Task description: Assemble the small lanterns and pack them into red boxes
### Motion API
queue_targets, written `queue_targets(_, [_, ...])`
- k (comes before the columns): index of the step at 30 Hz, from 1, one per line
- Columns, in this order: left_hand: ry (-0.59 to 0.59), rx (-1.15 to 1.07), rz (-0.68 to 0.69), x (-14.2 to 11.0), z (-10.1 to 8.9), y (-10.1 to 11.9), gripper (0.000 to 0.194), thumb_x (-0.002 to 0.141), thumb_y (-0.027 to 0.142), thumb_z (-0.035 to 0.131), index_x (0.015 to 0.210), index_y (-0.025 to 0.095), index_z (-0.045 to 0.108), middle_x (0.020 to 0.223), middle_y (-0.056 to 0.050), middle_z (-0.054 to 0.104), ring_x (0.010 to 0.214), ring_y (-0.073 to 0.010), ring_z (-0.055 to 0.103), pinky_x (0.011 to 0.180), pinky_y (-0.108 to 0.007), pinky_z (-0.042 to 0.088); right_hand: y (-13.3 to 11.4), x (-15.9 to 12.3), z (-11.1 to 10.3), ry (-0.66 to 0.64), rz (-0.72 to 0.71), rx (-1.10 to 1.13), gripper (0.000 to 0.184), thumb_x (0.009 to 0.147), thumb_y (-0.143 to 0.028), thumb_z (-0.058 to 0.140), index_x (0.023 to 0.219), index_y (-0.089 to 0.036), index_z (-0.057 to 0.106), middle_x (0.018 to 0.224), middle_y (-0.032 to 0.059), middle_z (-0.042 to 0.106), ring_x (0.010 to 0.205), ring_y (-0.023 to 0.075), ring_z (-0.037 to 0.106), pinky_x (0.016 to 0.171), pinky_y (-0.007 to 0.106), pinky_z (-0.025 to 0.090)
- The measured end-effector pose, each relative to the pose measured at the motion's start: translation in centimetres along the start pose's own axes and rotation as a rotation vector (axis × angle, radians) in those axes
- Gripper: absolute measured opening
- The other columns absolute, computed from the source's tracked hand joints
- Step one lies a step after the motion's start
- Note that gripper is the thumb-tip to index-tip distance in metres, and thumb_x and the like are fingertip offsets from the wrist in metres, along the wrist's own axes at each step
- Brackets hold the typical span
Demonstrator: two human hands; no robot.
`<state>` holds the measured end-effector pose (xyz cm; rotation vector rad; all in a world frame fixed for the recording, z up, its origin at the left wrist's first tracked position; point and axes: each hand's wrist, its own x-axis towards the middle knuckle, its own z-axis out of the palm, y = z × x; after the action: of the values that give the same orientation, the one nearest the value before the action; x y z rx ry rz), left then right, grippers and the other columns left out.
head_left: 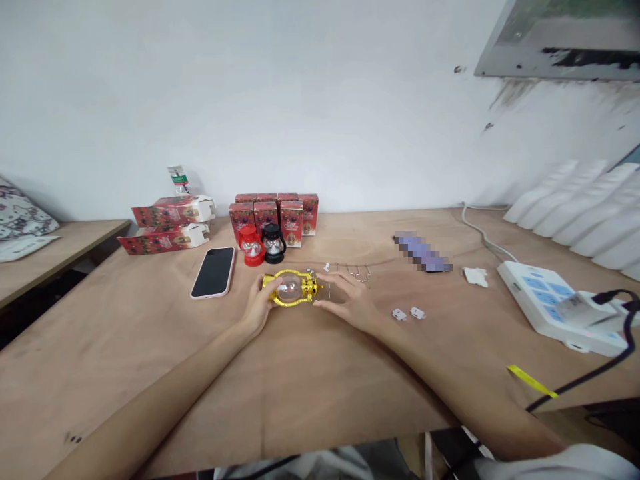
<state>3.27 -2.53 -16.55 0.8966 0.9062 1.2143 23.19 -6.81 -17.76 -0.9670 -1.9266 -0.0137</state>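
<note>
Where the left hand (258, 304) grips: gold lantern (291, 288), left end, likely for steadiness.
Right hand (356, 301): curved around lantern's other end; cannot tell if pinching.

One lantern (291, 289) is chilling around mid-desk (300, 373), two other lanterns (251, 248) standing behind-left, boxes (291, 225) sitting near the back edge, power strip (537, 287) lying toward the right edge.

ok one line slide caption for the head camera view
Left hand holding a gold lantern sideways at a wooden table, right hand at one end, red lantern and black lantern beyond.
</note>
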Motion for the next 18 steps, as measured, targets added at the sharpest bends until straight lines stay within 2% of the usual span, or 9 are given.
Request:
queue_targets(10, [-0.06,0.079,-0.005,-0.46,0.34,0.25,0.045,0.048,0.039,0.08,0.072,0.017,0.048,0.073,0.002,0.059,0.071,-0.0174,0.063,0.059,-0.027,0.052,0.22,-0.15,0.43,0.012,-0.048,-0.047,0.043,0.08,-0.039,0.065,0.118,-0.022,0.056,0.104,0.0098,0.065,0.096,0.0216,0.063,0.084,0.037,0.053])
queue_targets(18, [-0.083,0.065,-0.016,-0.42,0.21,0.14,0.043,0.049,0.036,0.08,0.073,0.017,0.049,0.072,0.002,0.06,0.068,-0.0173,0.064,0.058,-0.027,0.052,0.43,-0.27,0.36,-0.024,-0.029,-0.054,0.047,0.078,-0.039,0.066,0.121,-0.024,0.054,0.106,0.0096,0.064,0.099,0.0221,0.062,0.087,0.039,0.052])
